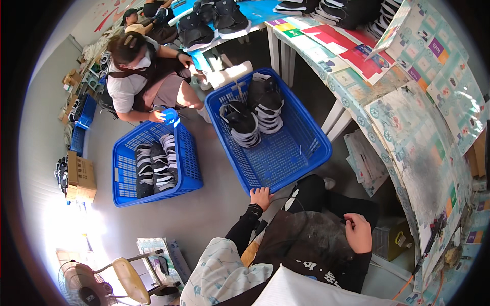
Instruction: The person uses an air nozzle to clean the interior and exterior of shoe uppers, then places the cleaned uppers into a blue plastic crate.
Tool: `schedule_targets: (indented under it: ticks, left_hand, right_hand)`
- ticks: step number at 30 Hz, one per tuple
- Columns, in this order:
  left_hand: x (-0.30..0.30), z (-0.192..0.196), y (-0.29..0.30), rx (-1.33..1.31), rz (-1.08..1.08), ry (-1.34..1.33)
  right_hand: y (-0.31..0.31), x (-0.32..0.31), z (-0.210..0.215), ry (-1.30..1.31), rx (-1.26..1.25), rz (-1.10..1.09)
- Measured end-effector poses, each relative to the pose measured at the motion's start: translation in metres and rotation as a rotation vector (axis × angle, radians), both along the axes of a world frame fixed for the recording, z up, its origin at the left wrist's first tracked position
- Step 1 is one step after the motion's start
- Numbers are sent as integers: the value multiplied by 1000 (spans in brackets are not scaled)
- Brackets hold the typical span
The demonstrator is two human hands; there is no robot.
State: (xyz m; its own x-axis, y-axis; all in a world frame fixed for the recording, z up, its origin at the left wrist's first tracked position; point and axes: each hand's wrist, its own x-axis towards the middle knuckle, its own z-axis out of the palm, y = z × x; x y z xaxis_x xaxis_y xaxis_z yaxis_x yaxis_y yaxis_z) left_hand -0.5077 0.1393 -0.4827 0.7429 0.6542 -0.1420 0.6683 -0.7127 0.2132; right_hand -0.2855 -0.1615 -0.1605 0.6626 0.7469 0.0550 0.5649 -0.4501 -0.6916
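Left fingers [260, 192] grip the basket [288, 155], tips indistinct, shoes [265, 97] beyond — right fingers [351, 218] half-curled, undersides hidden, any hold unclear.

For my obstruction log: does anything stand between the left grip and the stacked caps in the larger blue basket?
Only the near wall of the larger blue basket, whose rim the left grip touches. Inside, bare floor leads to the stacked caps; nothing else visible intervenes.

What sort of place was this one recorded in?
Probably a cap workshop: dark caps stand stacked in blue baskets, more lie on the blue table, and a co-worker sits beside the smaller basket.
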Motion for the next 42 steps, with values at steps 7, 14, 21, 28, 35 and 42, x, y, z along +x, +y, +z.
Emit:
schedule_targets:
  ticks: [7,14,21,28,35,42]
  left_hand:
    - [-6,-5,2,61,-4,-21]
    - [0,-7,2,56,-6,-24]
    - [-5,-10,6,0,7,-9]
    - [-2,-9,4,35,-8,-4]
    - [-4,-10,6,47,-14,27]
    - [-2,-15,8,-2,-9,52]
  right_hand:
    - [-67,74,-161,19,-576,-333]
    - [-100,87,-210,216,-767,-621]
    - [-98,84,-206,240,-782,-625]
    - [-99,82,-218,167,-848,-687]
    - [-102,85,-223,197,-948,-670]
    - [-103,86,-225,193,-959,-672]
